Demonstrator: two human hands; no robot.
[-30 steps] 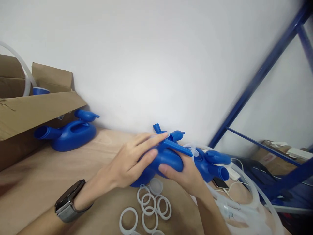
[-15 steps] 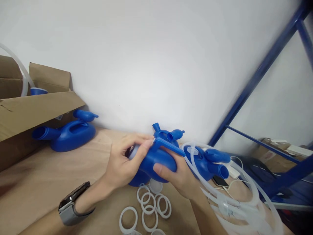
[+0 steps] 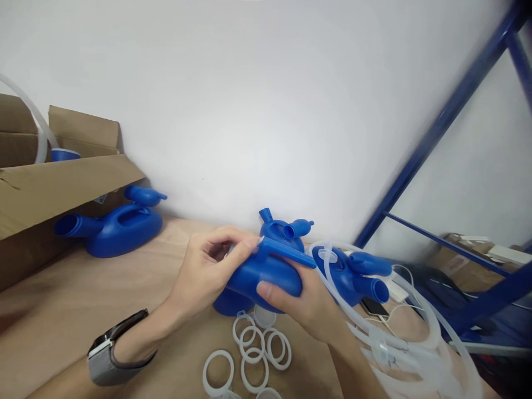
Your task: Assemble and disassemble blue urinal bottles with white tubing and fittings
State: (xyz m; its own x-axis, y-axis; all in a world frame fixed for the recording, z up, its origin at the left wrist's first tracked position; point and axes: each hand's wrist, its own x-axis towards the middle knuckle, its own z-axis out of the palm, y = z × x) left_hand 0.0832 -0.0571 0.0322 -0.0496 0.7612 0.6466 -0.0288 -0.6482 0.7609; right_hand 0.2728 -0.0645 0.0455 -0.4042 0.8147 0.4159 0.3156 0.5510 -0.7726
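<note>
Both hands hold a blue plastic urinal bottle (image 3: 266,277) with a bar-like handle, tilted over the table. My left hand (image 3: 211,257) is closed on its left end, thumb along the top; a small whitish bit shows at the thumb tip, too small to name. My right hand (image 3: 305,302) wraps the right side, thumb on the body and fingers under the handle. Another blue part (image 3: 233,302) shows below; I cannot tell whether it belongs to the same bottle. White plastic rings (image 3: 254,374) and a translucent cap (image 3: 265,317) lie just below on the table.
Further blue bottles stand at the left (image 3: 124,230), by the wall (image 3: 274,227) and at the right (image 3: 341,277). Coiled clear tubing (image 3: 432,327) spreads at the right near a phone (image 3: 374,307). A cardboard box (image 3: 70,188) stands left; a blue metal frame (image 3: 432,133) rises right.
The held bottle has tipped slightly, its handle end dropping a little. My left wrist has shifted a little left and my left hand has turned over the bottle's end.
</note>
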